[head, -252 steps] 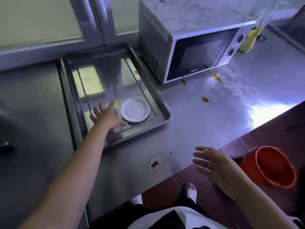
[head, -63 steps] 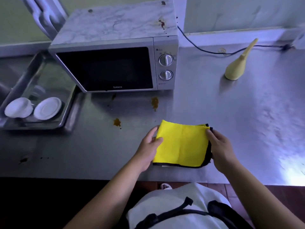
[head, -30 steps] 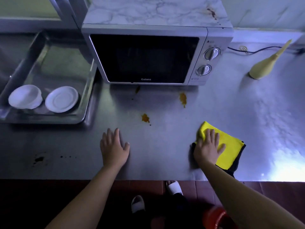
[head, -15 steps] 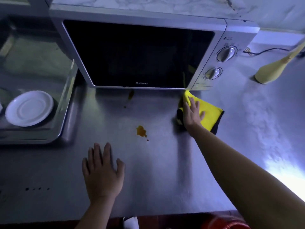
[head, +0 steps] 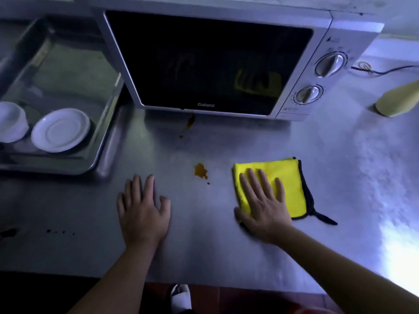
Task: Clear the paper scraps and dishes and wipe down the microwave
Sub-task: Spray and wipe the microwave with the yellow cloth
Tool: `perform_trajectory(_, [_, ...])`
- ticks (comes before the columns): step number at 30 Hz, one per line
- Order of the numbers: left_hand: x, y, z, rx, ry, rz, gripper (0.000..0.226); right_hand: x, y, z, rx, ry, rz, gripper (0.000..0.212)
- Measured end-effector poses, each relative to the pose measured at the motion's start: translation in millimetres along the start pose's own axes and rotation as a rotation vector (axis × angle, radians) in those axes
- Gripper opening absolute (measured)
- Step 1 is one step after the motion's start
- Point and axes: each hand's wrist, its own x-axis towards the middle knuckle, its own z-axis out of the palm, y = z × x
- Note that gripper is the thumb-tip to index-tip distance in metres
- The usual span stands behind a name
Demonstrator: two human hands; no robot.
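Observation:
A silver microwave (head: 204, 60) with a dark door stands at the back of the steel counter (head: 340, 177). My right hand (head: 264, 205) presses flat on a folded yellow cloth (head: 288, 184) in front of the microwave, fingers straight. My left hand (head: 142, 209) rests flat on the bare counter. Between the hands lies an orange sauce stain (head: 200, 171), and a smaller smear (head: 190, 122) sits just under the microwave door. A white saucer (head: 60, 130) and a white bowl (head: 11, 124) lie in the metal tray (head: 106, 141) at the left.
A pale yellow squeeze bottle (head: 399, 100) lies at the right, near the microwave's black cord (head: 385, 70). Small dark specks (head: 60, 231) dot the counter at the front left. The counter's front edge runs below my wrists, with a white shoe (head: 181, 298) visible on the floor.
My right hand has drawn the yellow cloth back from the microwave's lower right corner toward me; the stain that lay there is gone. My left hand stays flat on the counter.

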Motion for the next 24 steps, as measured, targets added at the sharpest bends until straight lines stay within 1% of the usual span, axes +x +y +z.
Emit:
perform_trajectory(2, [2,2,-1,-0.009,-0.028,-0.021,0.065,-46,-10,12,0.013,0.032,0.022,0.078])
perform_trajectory(4, [1,3,-1,-0.017,-0.047,-0.035,0.065,-76,-20,18,0.018,0.028,0.050,0.077])
perform_trajectory(6, [0,3,-1,-0.005,-0.053,-0.025,0.064,-82,-27,19,0.036,0.027,0.106,0.076])
perform_trajectory(9, [1,5,-1,-0.001,-0.074,-0.033,0.064,-63,-39,16,0.090,-0.015,0.241,0.079])
perform_trajectory(12, [0,6,-3,-0.005,-0.074,-0.034,0.065,-18,-48,9,0.177,-0.048,0.330,0.079])
perform_trajectory(14, [0,7,-4,-0.009,-0.067,-0.024,0.065,25,-54,-2,0.289,-0.043,0.350,0.069])
perform_trajectory(16, [-1,6,-4,-0.009,-0.050,-0.015,0.064,74,-62,-16,0.439,-0.035,0.325,0.060])
perform_trajectory(19, [0,6,-4,0.017,-0.059,-0.025,0.062,148,-84,-39,0.762,-0.061,0.291,0.056])
perform_trajectory(20, [1,6,-4,0.025,-0.067,-0.030,0.062,170,-93,-44,0.816,-0.074,0.276,0.055])
perform_trajectory(22, [1,5,-3,0.016,-0.067,-0.031,0.062,209,-111,-50,0.799,-0.106,0.214,0.055])
perform_trajectory(24, [1,5,-1,-0.003,-0.050,-0.025,0.062,236,-126,-48,0.663,-0.171,0.146,0.064])
